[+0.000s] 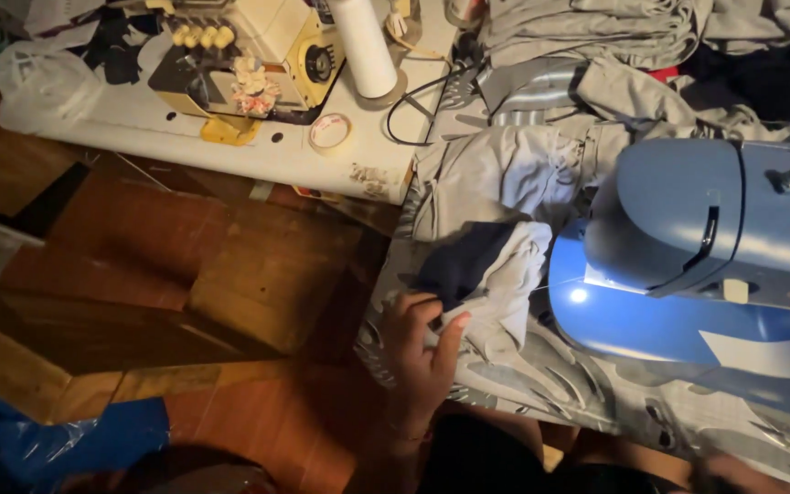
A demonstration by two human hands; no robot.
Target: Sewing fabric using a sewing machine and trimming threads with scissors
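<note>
Here we pinch the grey-and-navy fabric (486, 274) with our left hand (422, 352), fingers clamped on its folded edge beside the blue sewing machine (688, 265). It looks soft, light, floppy; best gripped at the fold. Our right hand seems out of view.

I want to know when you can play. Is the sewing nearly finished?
Hard to tell. The left hand pinches a grey and dark blue cloth beside the blue sewing machine, whose lamp is on. A heap of grey fabric lies behind; whether it is sewn doesn't show. The right hand is out of view.
</note>
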